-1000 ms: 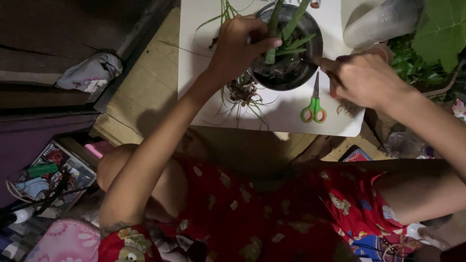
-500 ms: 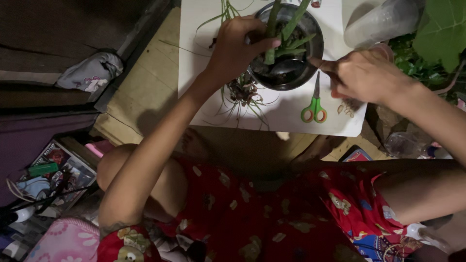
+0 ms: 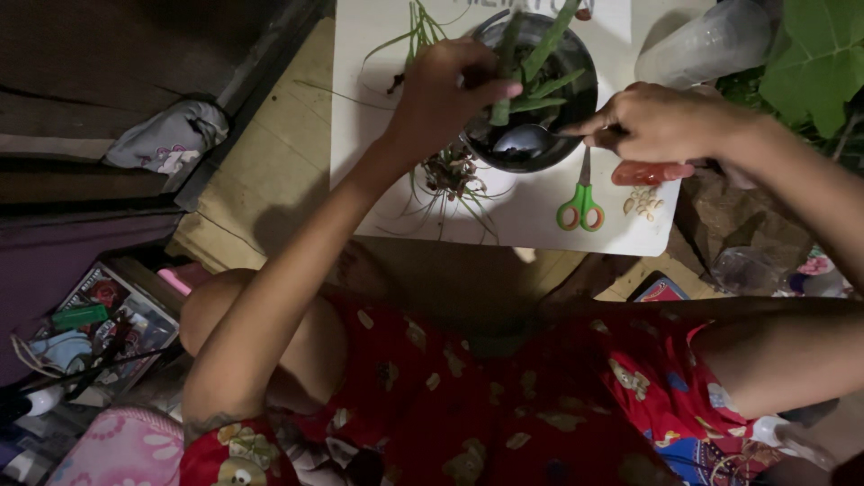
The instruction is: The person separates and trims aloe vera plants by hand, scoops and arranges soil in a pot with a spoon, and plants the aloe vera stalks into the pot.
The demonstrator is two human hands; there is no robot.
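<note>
Left hand (image 3: 445,90) clamps the green stems (image 3: 526,63) upright in the pot (image 3: 576,117); right hand (image 3: 652,121) grips a spoon (image 3: 526,139) (filling step), needing steady scooping.

Green-handled scissors (image 3: 580,203) lie on the white board (image 3: 360,108), beside scattered pale seeds (image 3: 643,202).
</note>
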